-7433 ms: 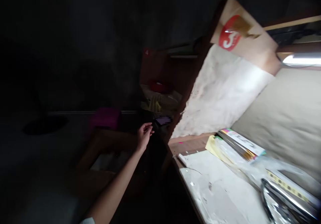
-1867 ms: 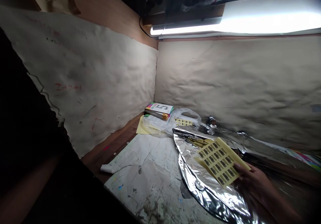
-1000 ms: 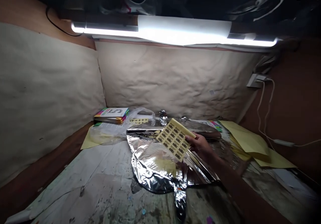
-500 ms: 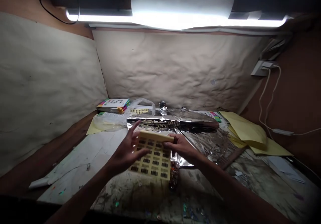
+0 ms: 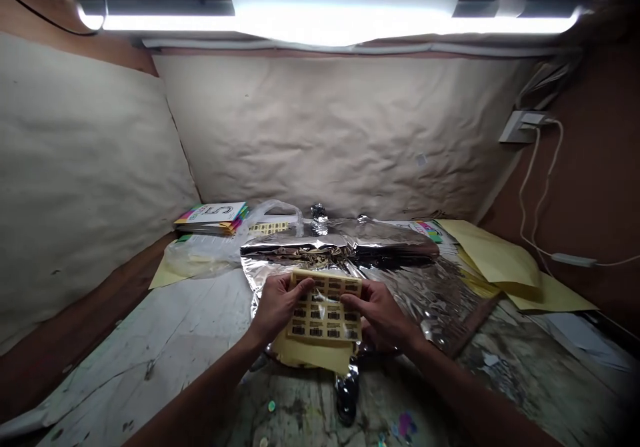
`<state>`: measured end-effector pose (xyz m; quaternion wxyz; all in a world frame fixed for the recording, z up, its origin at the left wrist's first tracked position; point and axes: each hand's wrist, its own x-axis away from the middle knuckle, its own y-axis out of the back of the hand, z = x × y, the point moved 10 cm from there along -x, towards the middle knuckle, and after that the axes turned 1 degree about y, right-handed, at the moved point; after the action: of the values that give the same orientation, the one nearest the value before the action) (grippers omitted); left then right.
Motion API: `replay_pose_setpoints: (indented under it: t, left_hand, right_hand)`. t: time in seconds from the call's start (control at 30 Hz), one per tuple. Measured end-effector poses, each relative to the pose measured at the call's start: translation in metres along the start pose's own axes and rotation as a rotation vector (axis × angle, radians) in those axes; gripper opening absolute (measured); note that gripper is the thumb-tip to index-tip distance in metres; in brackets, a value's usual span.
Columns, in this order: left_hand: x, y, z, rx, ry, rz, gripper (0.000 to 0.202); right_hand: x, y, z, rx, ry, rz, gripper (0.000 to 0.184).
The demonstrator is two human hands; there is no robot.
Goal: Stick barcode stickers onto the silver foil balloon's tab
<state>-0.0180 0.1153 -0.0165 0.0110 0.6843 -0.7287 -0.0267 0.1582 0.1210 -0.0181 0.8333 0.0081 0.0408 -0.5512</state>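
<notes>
Both hands are low over a crumpled silver foil balloon (image 5: 340,247) lying on the work surface. My left hand (image 5: 277,307) and my right hand (image 5: 380,313) grip the two sides of a yellow sheet of barcode stickers (image 5: 325,317), fingers on its face. Under the sheet and my hands, a plain yellow paper (image 5: 305,357) sticks out towards me. It might be backing paper, but I cannot tell. The balloon's narrow foil neck (image 5: 347,390) trails out below them.
A plastic bag (image 5: 200,257) and a stack of booklets (image 5: 210,219) sit at the back left. Yellow paper sheets (image 5: 495,263) lie at right. The paint-stained board (image 5: 150,360) is bounded by paper-lined walls (image 5: 325,127). Above are a tube lamp (image 5: 340,23) and a wall socket (image 5: 517,127) with white cable.
My hands have come closer together and now grip the sheet's sides, lower over the foil. The view has shifted slightly, and yellow paper now shows beneath the sheet.
</notes>
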Motion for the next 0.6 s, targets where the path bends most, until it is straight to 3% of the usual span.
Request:
replay_pose_setpoints:
  t: [0.2, 0.27, 0.33, 0.43, 0.6]
  left_hand:
    - [0.003, -0.01, -0.018, 0.133, -0.049, 0.117, 0.058]
    - [0.006, -0.014, -0.022, 0.112, -0.087, 0.141, 0.041]
    - [0.008, -0.013, -0.026, 0.062, -0.14, 0.118, 0.025]
    - [0.012, -0.011, -0.031, 0.013, -0.19, 0.074, 0.02]
    - [0.015, -0.012, -0.034, -0.012, -0.18, 0.061, 0.019]
  right_hand:
    - [0.004, -0.007, -0.016, -0.014, -0.132, 0.044, 0.041]
    - [0.004, -0.005, -0.014, 0.039, -0.113, 0.039, 0.039]
    - [0.003, 0.003, -0.001, 0.163, -0.009, -0.033, 0.034]
    - [0.008, 0.013, 0.029, 0.424, 0.214, -0.148, 0.024]
    - [0.028, 0.0, 0.068, 0.807, 0.572, -0.223, 0.016]
